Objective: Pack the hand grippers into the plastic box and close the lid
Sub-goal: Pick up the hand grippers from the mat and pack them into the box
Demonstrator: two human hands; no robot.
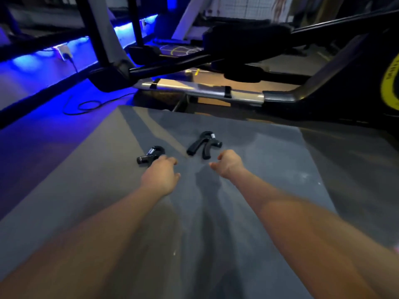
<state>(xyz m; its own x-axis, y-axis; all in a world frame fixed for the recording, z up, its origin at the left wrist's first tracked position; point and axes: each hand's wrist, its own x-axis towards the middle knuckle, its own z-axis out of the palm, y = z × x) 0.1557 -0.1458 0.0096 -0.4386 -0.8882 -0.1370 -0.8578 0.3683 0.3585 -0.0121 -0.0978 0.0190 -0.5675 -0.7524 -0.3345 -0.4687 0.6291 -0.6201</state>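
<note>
Two black hand grippers lie on a grey floor mat [269, 160]. The left hand gripper [149, 155] lies on its side, partly hidden behind my left hand [160, 176], whose loosely curled fingers hover at its near end; I cannot tell if they touch it. The right hand gripper [203, 145] lies flat with its handles spread toward me and its spring at the far end. My right hand [228, 165] hangs just short of it, fingers bent downward and holding nothing. No plastic box is in view.
Beyond the mat's far edge stands dark gym equipment with a silver rail [200, 91] and a black frame [323, 87] to the right. A black cable [82, 105] loops on the blue-lit floor at the left.
</note>
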